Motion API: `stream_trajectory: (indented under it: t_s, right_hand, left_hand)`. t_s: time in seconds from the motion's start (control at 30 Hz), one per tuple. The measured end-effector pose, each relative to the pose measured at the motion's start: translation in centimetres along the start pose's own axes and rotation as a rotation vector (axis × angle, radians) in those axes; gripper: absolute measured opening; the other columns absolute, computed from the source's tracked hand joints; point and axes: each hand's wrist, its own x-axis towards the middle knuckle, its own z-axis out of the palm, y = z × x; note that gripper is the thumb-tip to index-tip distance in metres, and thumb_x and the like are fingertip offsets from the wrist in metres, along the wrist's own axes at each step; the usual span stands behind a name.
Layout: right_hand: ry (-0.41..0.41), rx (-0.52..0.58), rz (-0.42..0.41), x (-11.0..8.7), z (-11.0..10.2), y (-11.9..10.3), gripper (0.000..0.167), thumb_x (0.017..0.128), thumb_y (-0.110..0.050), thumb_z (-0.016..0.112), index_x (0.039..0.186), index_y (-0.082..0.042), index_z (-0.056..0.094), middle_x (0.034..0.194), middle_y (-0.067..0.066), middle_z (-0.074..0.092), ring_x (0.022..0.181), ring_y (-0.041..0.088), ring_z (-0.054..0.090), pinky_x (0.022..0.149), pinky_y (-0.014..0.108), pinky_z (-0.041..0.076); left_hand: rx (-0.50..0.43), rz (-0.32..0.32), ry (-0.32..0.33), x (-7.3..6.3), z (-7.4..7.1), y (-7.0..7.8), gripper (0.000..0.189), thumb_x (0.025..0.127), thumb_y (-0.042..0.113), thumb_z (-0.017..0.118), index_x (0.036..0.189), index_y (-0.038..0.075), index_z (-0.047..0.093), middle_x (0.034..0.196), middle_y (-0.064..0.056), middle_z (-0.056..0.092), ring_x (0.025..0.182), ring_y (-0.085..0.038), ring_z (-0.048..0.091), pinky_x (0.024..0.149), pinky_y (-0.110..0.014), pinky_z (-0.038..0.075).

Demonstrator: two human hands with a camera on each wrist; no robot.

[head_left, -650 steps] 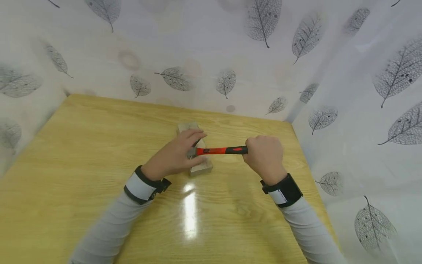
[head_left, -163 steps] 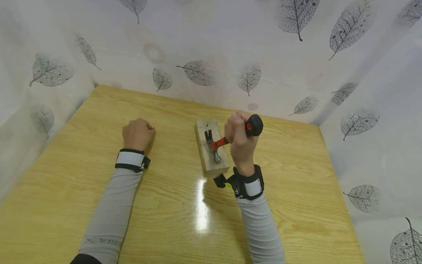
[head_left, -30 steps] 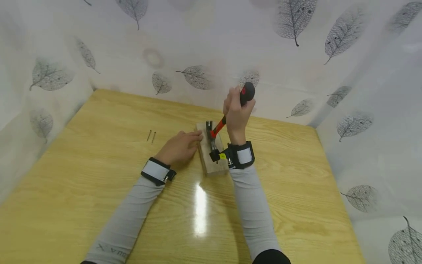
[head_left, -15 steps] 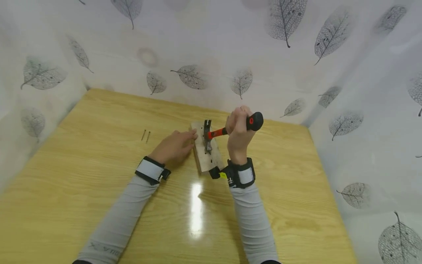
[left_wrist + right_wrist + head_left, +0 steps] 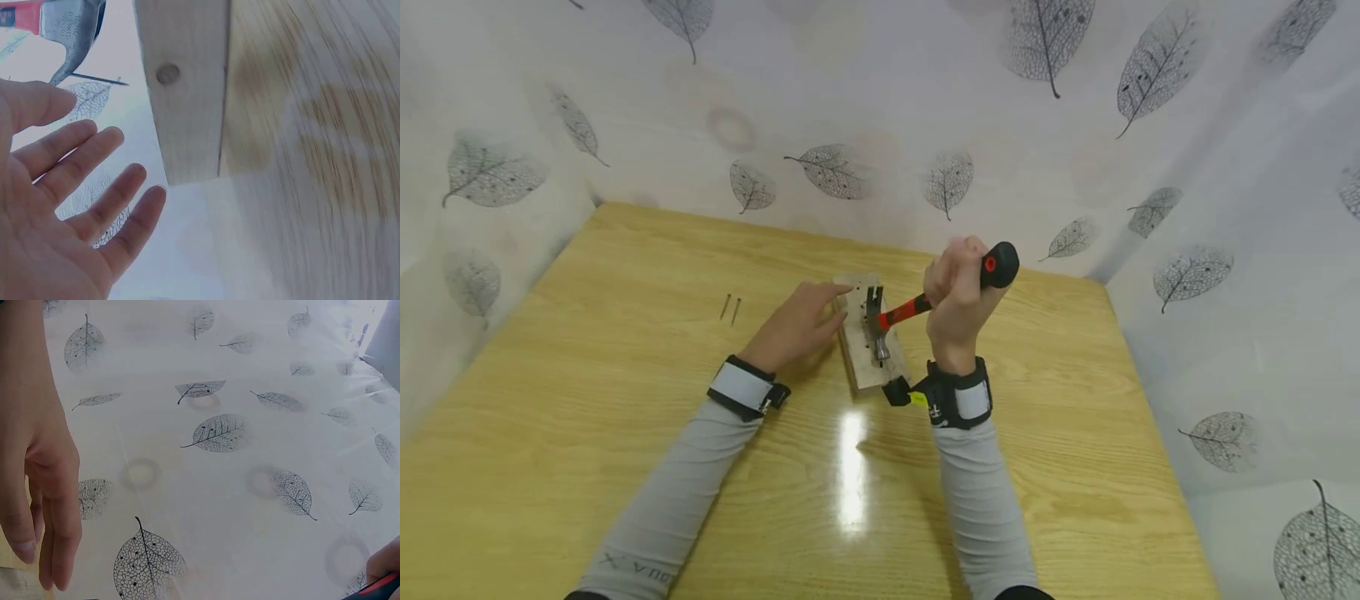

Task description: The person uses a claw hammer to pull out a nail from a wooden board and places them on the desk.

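Observation:
A wooden block (image 5: 856, 354) lies on the table, with several small dark marks on its top. My right hand (image 5: 958, 300) grips a claw hammer (image 5: 904, 312) by its black-and-red handle; the steel head is low over the block, claw toward the far end. My left hand (image 5: 797, 327) reaches to the block's left edge, index finger (image 5: 838, 289) extended over its far end. In the left wrist view my left hand (image 5: 81, 212) has its fingers spread, holding nothing. There, a thin nail (image 5: 103, 80) shows between the hammer's claw (image 5: 70, 37) and the block (image 5: 187, 119).
Two loose nails (image 5: 735, 311) lie on the wooden table (image 5: 647, 350) left of my left hand. Leaf-patterned sheeting (image 5: 865, 100) stands behind the table and along its sides. A black wrist camera (image 5: 897, 392) overlaps the block's near end.
Over the last second, the hammer handle dips, then shifts right; my left index finger extends over the block. Earlier, my left hand was at the hammer head, then left of the block.

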Motion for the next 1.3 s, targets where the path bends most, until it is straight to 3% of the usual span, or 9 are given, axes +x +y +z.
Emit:
stream_trajectory:
  t_s: [0.27, 0.43, 0.6, 0.73, 0.87, 1.07, 1.17, 1.3]
  right_hand:
    - [-0.015, 0.011, 0.126, 0.2, -0.1, -1.5, 0.04, 0.094, -0.001, 0.042, 0.058, -0.012, 0.026, 0.043, -0.007, 0.024, 0.031, 0.006, 0.016, 0.03, 0.022, 0.011]
    - [-0.053, -0.006, 0.15, 0.1, -0.4, -1.6, 0.04, 0.095, -0.002, 0.043, 0.058, -0.012, 0.029, 0.043, -0.006, 0.025, 0.031, 0.007, 0.016, 0.03, 0.023, 0.012]
    - [-0.068, 0.003, 0.16, 0.1, -0.5, -1.5, 0.041, 0.095, -0.003, 0.045, 0.059, -0.012, 0.029, 0.044, -0.006, 0.024, 0.032, 0.007, 0.016, 0.03, 0.023, 0.012]
    - [-0.083, 0.007, 0.176, 0.1, -0.6, -1.4, 0.041, 0.095, -0.004, 0.045, 0.059, -0.012, 0.029, 0.044, -0.006, 0.025, 0.032, 0.007, 0.016, 0.03, 0.023, 0.012]
    - [-0.088, 0.03, 0.199, 0.1, -0.8, -1.4, 0.041, 0.095, -0.002, 0.043, 0.058, -0.012, 0.029, 0.044, -0.006, 0.025, 0.032, 0.007, 0.016, 0.03, 0.023, 0.011]
    - [-0.12, 0.069, 0.239, 0.2, -0.9, -1.6, 0.042, 0.095, -0.002, 0.042, 0.058, -0.013, 0.028, 0.044, -0.006, 0.024, 0.032, 0.007, 0.015, 0.03, 0.023, 0.011]
    - [-0.153, 0.088, 0.269, 0.2, -0.8, -1.7, 0.041, 0.096, -0.003, 0.041, 0.058, -0.013, 0.028, 0.044, -0.006, 0.024, 0.032, 0.007, 0.015, 0.03, 0.023, 0.01]
    - [-0.179, 0.098, 0.296, 0.2, -0.8, -1.7, 0.041, 0.096, -0.003, 0.039, 0.058, -0.013, 0.028, 0.044, -0.006, 0.024, 0.033, 0.007, 0.014, 0.031, 0.023, 0.01]
  left_hand:
    - [-0.043, 0.072, -0.018, 0.2, 0.1, 0.7, 0.043, 0.101, 0.018, 0.061, 0.143, 0.01, 0.056, 0.144, -0.012, 0.058, 0.136, -0.031, 0.049, 0.117, -0.048, 0.038]
    - [-0.075, 0.109, -0.025, 0.2, 0.7, 1.0, 0.04, 0.098, 0.015, 0.067, 0.137, 0.011, 0.062, 0.134, -0.007, 0.064, 0.126, -0.028, 0.055, 0.11, -0.044, 0.045]
    - [-0.094, 0.153, -0.021, 0.1, 1.1, 1.4, 0.04, 0.097, 0.009, 0.067, 0.136, 0.005, 0.061, 0.13, -0.012, 0.067, 0.122, -0.029, 0.059, 0.106, -0.043, 0.049]
    - [-0.1, 0.146, -0.028, 0.1, 1.2, 1.7, 0.039, 0.096, 0.006, 0.067, 0.135, 0.002, 0.06, 0.126, -0.014, 0.068, 0.119, -0.03, 0.062, 0.105, -0.044, 0.05]
    - [-0.099, 0.099, -0.018, 0.1, 1.3, 1.7, 0.033, 0.095, 0.007, 0.069, 0.128, 0.004, 0.064, 0.119, -0.011, 0.07, 0.112, -0.026, 0.065, 0.102, -0.042, 0.052]
    - [-0.009, 0.073, 0.08, 0.0, 1.5, 1.8, 0.014, 0.091, 0.008, 0.075, 0.105, 0.008, 0.073, 0.106, -0.007, 0.075, 0.099, -0.023, 0.068, 0.09, -0.039, 0.056]
    - [0.056, 0.089, 0.151, 0.0, 1.5, 1.8, 0.013, 0.088, 0.01, 0.078, 0.101, 0.01, 0.076, 0.101, -0.005, 0.076, 0.094, -0.021, 0.068, 0.085, -0.038, 0.056]
    - [0.036, 0.09, 0.192, -0.2, 1.6, 1.6, 0.015, 0.086, 0.009, 0.08, 0.101, 0.011, 0.077, 0.099, -0.004, 0.076, 0.091, -0.021, 0.067, 0.087, -0.04, 0.054]
